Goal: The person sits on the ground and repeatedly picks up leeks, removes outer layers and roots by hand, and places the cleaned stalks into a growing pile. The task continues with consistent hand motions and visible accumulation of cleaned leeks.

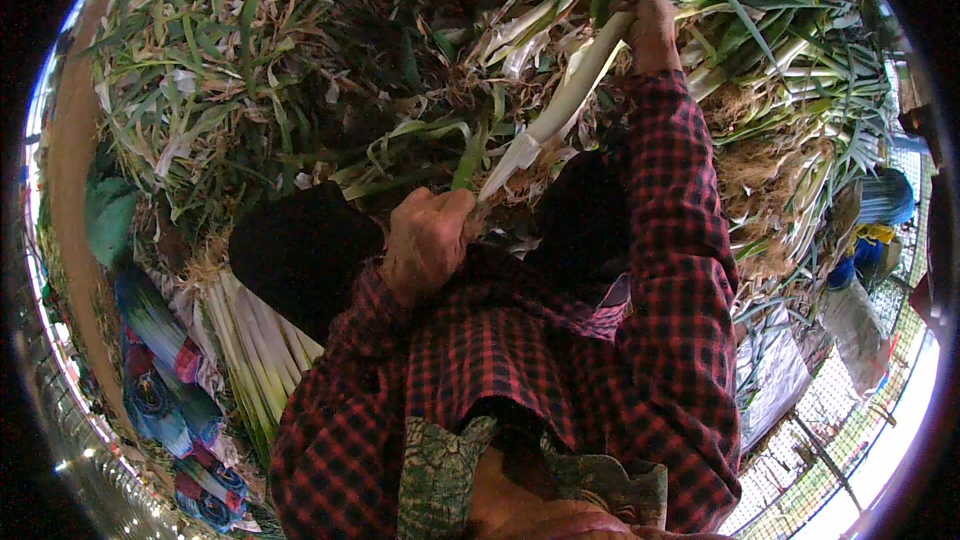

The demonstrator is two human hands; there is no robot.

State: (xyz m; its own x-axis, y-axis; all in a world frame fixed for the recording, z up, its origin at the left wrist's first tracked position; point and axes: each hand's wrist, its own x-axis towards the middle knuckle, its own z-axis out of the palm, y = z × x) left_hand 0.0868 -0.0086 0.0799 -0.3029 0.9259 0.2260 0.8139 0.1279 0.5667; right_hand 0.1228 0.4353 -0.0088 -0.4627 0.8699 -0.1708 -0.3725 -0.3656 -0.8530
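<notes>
A long leek-like stalk (566, 97), white with a green top, slants across in front of me. My right hand (654, 26), arm stretched out, grips it high up where the white turns green. Down at the root end, my left hand (427, 236) is closed in a fist with its thumb side against the tip. A green leaf strip (470, 157) stands up just beyond that fist. What lies inside the left fingers is hidden. Beside my left knee lies a bundle of trimmed white stalks (255, 337), roots pointing away from me.
A heap of stripped leaves (187, 82) spreads at the far left. More rooted stalks (780, 180) are piled on the right. Rolled blue and red printed material (169, 390) lies at the left, near a green bag-like object (111, 219). Mesh netting (832, 420) runs along the right.
</notes>
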